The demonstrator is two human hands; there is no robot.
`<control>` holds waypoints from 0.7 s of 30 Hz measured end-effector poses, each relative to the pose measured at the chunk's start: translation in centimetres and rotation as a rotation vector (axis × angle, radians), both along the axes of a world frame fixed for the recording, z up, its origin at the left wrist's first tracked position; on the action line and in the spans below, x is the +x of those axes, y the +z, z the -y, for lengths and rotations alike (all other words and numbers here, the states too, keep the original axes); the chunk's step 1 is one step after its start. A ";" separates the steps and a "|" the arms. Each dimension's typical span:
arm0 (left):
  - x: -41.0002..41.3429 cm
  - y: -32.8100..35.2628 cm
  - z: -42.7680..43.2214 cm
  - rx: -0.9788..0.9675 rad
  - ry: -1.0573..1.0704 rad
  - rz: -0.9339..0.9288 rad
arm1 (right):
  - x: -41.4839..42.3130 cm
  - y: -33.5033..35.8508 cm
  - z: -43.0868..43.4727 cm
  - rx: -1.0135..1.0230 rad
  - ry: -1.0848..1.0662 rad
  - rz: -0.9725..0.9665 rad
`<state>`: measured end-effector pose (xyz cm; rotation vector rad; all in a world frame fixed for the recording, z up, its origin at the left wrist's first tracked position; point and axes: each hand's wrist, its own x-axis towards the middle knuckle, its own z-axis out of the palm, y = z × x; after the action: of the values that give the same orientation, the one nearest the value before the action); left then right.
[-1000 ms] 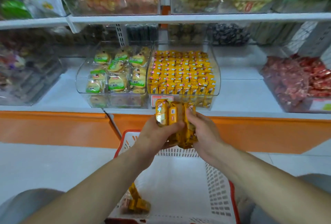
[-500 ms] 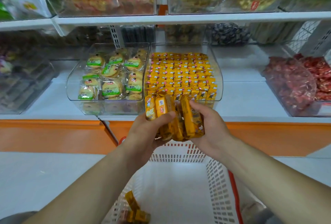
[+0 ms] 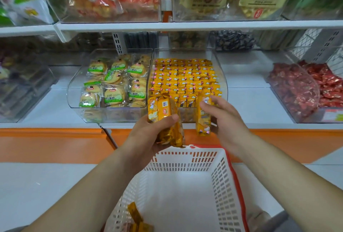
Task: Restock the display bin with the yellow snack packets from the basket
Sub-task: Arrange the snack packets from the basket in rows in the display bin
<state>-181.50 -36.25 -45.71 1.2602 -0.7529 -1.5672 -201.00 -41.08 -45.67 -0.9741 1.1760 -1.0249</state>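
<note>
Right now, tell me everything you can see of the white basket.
The basket is white plastic with slotted walls and a red rim, upright, low in front of the person, below the orange shelf front. Its floor is mostly bare; a few yellow packets lie in the near left corner. The left hand and right hand hold more such packets above its far wall, without plainly touching it. The left forearm hides part of its left wall.
</note>
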 end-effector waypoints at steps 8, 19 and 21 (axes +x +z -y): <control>0.1 1.2 0.7 -0.053 -0.035 -0.011 | -5.2 2.5 6.1 -0.489 -0.048 -0.616; 1.2 0.5 2.3 -0.061 -0.079 0.074 | -7.1 0.7 9.5 -0.619 0.312 -1.410; 1.2 0.2 2.7 -0.057 -0.080 0.095 | -6.8 0.5 9.5 -0.641 0.359 -1.472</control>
<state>-180.26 -38.92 -45.47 1.2840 -0.9125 -1.5469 -207.84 -50.55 -45.14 -2.5651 1.6943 -0.2274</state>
